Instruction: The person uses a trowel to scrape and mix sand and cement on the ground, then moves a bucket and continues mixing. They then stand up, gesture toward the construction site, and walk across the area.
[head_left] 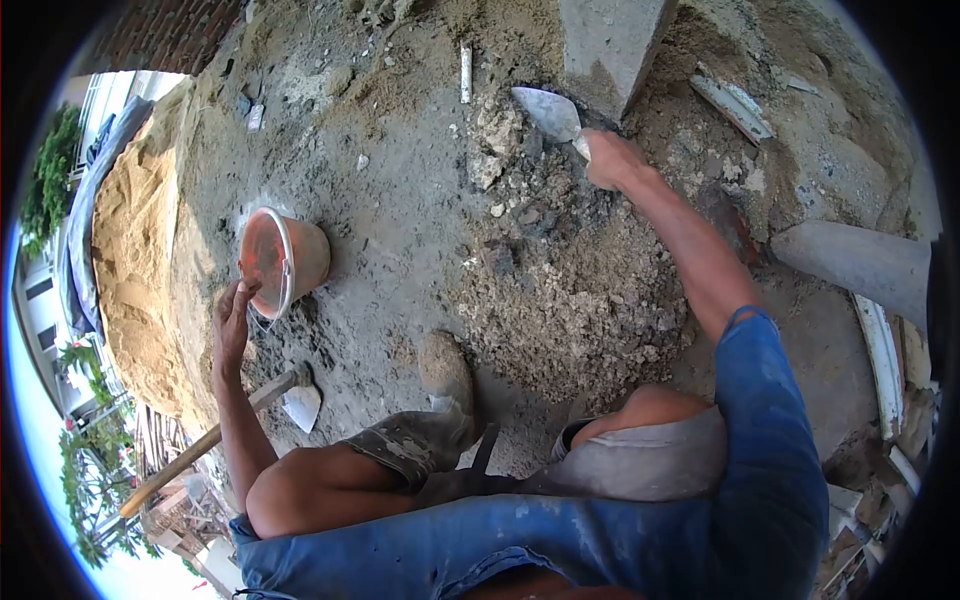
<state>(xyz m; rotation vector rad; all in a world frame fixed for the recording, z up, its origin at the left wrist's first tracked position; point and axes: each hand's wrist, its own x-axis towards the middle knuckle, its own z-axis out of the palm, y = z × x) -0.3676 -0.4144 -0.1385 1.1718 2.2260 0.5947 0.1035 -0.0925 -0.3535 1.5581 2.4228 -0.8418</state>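
Note:
My right hand [612,162] is closed round the handle of a trowel [552,113]. The trowel's pointed blade lies over dark, wet rubble beside a grey concrete block [610,50]. My left hand [234,308] grips the near rim of an orange bucket [312,255], which is tilted so its mouth faces left. A pale rim and a wire handle show on the bucket. Between my arms spreads a mound of crumbly sand and gravel [575,325], just in front of my feet.
A hoe with a wooden handle [180,468] lies by my left knee. Yellow sand [135,270] is heaped at the left, near a blue tarp [80,240]. On the right are a grey pipe-like piece [850,262] and white strips [880,360]. A white stick [466,75] lies ahead.

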